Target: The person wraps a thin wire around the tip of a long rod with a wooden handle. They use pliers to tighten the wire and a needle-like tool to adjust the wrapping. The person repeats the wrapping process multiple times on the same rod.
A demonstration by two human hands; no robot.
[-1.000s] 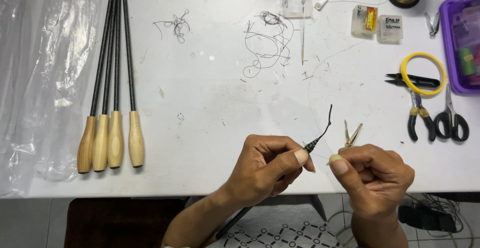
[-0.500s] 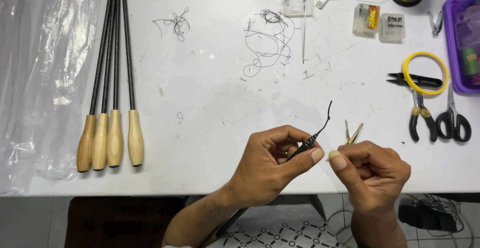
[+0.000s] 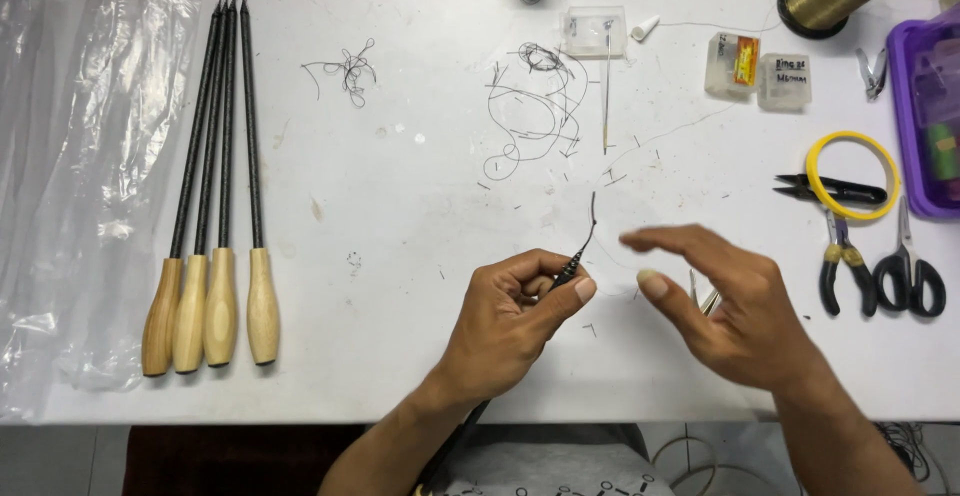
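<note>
My left hand [image 3: 510, 321] pinches the upper end of a thin black rod between thumb and forefinger. The rod's curved hook tip [image 3: 591, 218] sticks up past the fingers, and its shaft [image 3: 452, 444] runs down below the table's front edge. My right hand [image 3: 735, 306] hovers just right of the tip, blurred, with its fingers spread and nothing visibly in them. A small metal tweezer-like tool [image 3: 703, 294] lies on the white table [image 3: 400, 216], partly hidden under that hand.
Several black rods with wooden handles [image 3: 212, 306] lie at the left beside a clear plastic sheet [image 3: 60, 156]. Black thread tangles [image 3: 540, 96] lie at the back. Pliers [image 3: 838, 266], scissors [image 3: 910, 278], black snips [image 3: 830, 190], a yellow ring [image 3: 852, 144] and a purple box [image 3: 925, 106] are at the right.
My right hand has opened from a pinch near the hook tip and spread its fingers, moving slightly right. My left hand keeps hold of the rod in about the same place.
</note>
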